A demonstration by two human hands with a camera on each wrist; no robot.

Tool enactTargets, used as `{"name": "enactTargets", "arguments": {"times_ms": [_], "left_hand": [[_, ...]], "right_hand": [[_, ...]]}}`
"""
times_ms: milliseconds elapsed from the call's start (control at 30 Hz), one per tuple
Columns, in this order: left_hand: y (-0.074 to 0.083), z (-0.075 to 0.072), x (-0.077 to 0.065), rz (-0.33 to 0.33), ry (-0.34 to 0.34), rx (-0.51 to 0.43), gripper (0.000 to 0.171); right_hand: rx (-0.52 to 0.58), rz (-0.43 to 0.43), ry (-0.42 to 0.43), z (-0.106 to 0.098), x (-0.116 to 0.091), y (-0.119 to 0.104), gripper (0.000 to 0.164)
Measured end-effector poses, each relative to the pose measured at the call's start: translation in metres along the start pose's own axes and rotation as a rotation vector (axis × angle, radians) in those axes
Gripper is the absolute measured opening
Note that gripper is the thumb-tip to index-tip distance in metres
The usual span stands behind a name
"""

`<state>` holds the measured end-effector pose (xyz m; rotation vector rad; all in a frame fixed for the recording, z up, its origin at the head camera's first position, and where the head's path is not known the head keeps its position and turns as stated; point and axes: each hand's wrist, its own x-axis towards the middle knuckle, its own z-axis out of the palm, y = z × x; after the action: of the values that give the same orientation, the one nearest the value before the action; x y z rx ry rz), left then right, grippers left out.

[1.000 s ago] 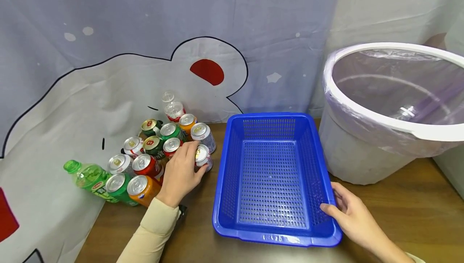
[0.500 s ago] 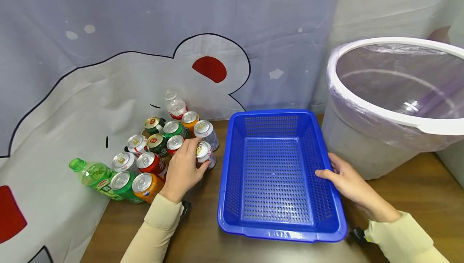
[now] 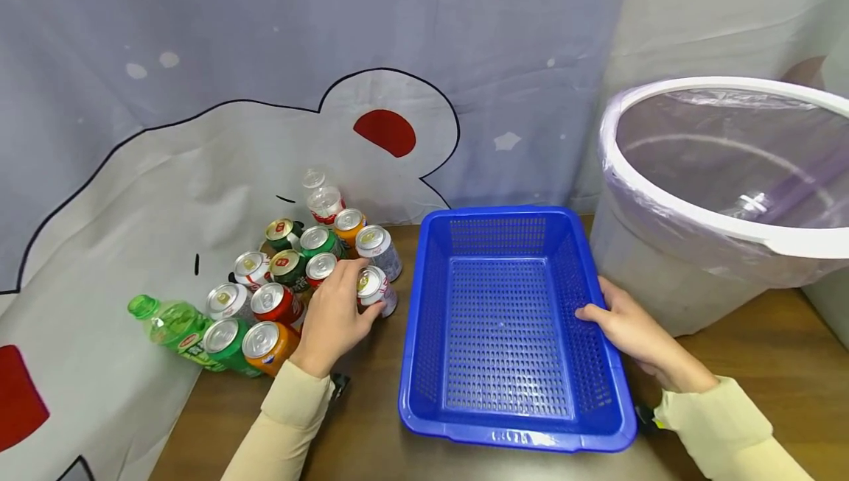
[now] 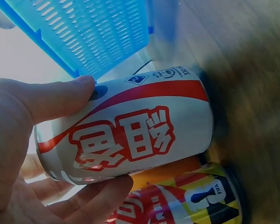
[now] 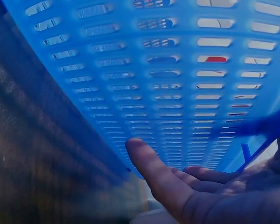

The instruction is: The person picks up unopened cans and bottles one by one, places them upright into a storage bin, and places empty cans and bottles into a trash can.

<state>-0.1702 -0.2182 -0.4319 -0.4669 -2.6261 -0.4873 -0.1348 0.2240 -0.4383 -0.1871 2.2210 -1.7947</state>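
"What was closest on your feed?"

"I saw the right hand gripping the blue basket by its right rim, thumb inside, fingers outside."

"And the left?"

"The left hand curled, thumb and fingers, round a white-and-red can at the right edge of the grouped cans."

"Any room?"

"A narrow strip of table parted that can from the basket's left rim."

"What did you count?"

"Twelve cans I could see, that one included, one green bottle, one clear bottle, and one lined bin before the curtain."
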Motion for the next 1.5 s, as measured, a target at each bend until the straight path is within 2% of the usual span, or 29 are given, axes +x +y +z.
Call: {"name": "enactTargets", "arguments": {"times_ms": [133, 267, 500, 600, 667, 767, 933, 1233, 1400, 1500], "left_hand": [[0.005, -0.012, 0.000, 0.008, 0.015, -0.005, 0.073], [0.018, -0.032, 0.007, 0.031, 0.069, 0.000, 0.074], [0.061, -0.070, 0.037, 0.143, 0.184, -0.024, 0.072], [0.081, -0.077, 0.051, 0.194, 0.184, -0.057, 0.071], [0.093, -0.078, 0.060, 0.227, 0.161, -0.066, 0.070], [0.107, -0.073, 0.073, 0.281, 0.106, -0.065, 0.068], [0.126, -0.055, 0.099, 0.352, -0.030, -0.068, 0.063], [0.144, -0.026, 0.136, 0.358, -0.260, -0.083, 0.058], [0.158, -0.007, 0.148, 0.369, -0.370, -0.058, 0.057], [0.167, 0.007, 0.152, 0.387, -0.413, -0.034, 0.057]], "right_hand": [[-0.041, -0.017, 0.013, 0.001, 0.000, -0.002, 0.056], [-0.080, -0.025, 0.018, 0.001, -0.001, -0.004, 0.056], [-0.099, -0.020, 0.027, 0.000, -0.001, -0.003, 0.057], [-0.112, -0.032, 0.035, 0.002, -0.002, -0.004, 0.057], [-0.108, -0.042, 0.031, 0.003, -0.002, -0.004, 0.058], [-0.092, -0.047, 0.023, 0.006, -0.001, -0.005, 0.058], [-0.077, -0.047, 0.023, 0.009, -0.001, -0.005, 0.057], [-0.112, -0.048, 0.040, 0.013, 0.001, -0.007, 0.053], [-0.125, -0.046, 0.048, 0.015, 0.001, -0.009, 0.052], [-0.132, -0.042, 0.048, 0.015, 0.001, -0.010, 0.052]]}}
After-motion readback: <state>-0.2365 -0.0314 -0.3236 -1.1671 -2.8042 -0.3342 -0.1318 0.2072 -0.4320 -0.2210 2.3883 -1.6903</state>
